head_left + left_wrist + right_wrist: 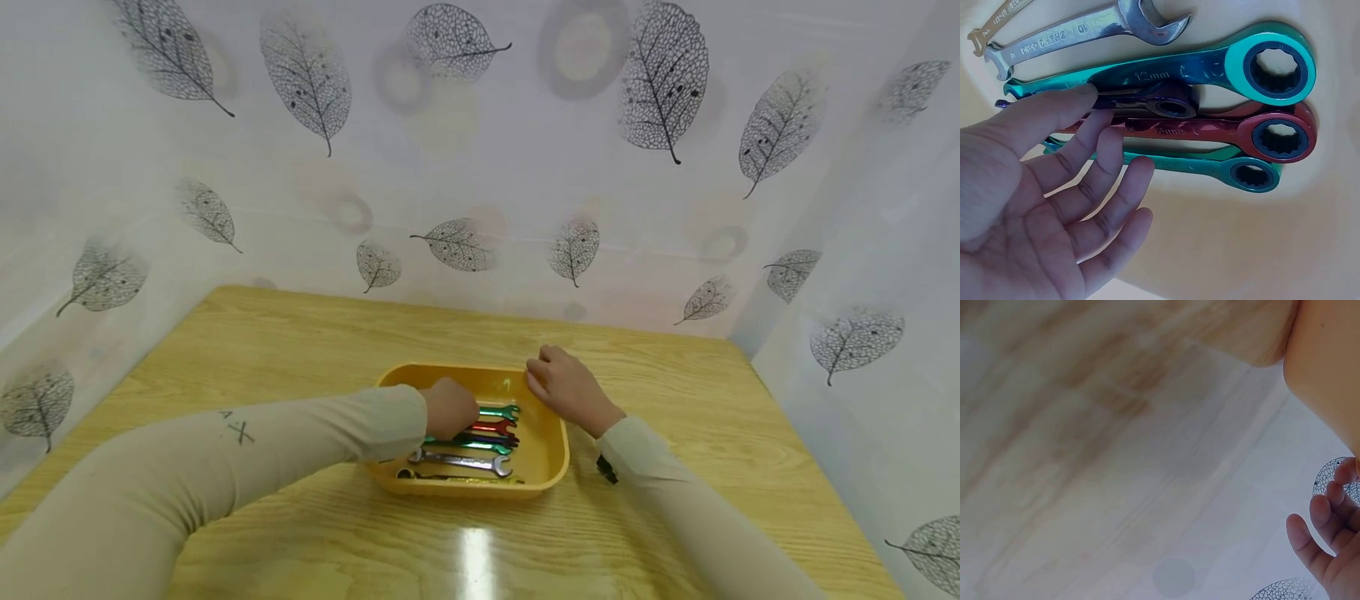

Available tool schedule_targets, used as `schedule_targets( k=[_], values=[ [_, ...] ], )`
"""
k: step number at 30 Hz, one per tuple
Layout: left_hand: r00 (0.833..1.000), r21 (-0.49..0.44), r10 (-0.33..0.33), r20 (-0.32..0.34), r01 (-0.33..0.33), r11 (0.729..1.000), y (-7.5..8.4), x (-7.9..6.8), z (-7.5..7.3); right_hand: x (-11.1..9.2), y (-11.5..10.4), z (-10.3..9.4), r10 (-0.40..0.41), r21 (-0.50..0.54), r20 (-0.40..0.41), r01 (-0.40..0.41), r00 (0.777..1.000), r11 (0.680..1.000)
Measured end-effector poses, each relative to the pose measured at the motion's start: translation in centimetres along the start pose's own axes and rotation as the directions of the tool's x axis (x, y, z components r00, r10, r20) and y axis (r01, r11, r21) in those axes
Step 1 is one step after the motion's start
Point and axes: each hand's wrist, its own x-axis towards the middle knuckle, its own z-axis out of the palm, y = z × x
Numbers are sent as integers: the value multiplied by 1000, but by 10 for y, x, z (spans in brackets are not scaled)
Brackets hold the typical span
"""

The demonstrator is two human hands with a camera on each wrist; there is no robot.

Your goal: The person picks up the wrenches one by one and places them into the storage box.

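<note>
A yellow plastic tray holds a row of combination wrenches. My left hand reaches inside it; in the left wrist view its thumb and index finger pinch a small purple wrench, with the other fingers loosely bent. Beside that lie a green 12mm wrench, a red wrench and another green wrench. Nearer the tray's front are a silver wrench and a yellow wrench. My right hand grips the tray's far right corner, its bent fingers at the tray wall.
The tray stands on a wood-grain table. White cloth with dark leaf prints encloses the table at the back and both sides. A small black object shows beneath the right sleeve.
</note>
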Motion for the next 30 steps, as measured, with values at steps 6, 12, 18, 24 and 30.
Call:
schedule_targets(
  k=[6, 12, 18, 24, 30],
  values=[
    [1000, 19, -22, 12, 22, 1000, 1, 0, 0, 1, 0, -1, -4, 13, 3, 4, 1000, 1000],
    [1000, 7, -22, 11, 22, 1000, 0, -1, 0, 1, 0, 0, -5, 20, -2, 5, 1000, 1000],
    [999, -19, -1, -40, 0, 1000, -6, 3, 1, 1, 0, 0, 5, 23, -2, -5, 1000, 1000],
    [995, -17, 3, -99, -5, 1000, -10, 6, -2, 0, -1, 1, 15, 5, 7, -15, 1000, 1000],
    [986, -30, -13, -166, 8, 1000, -13, -6, -8, 0, -3, -1, -10, -22, -24, 9, 1000, 1000]
  ],
)
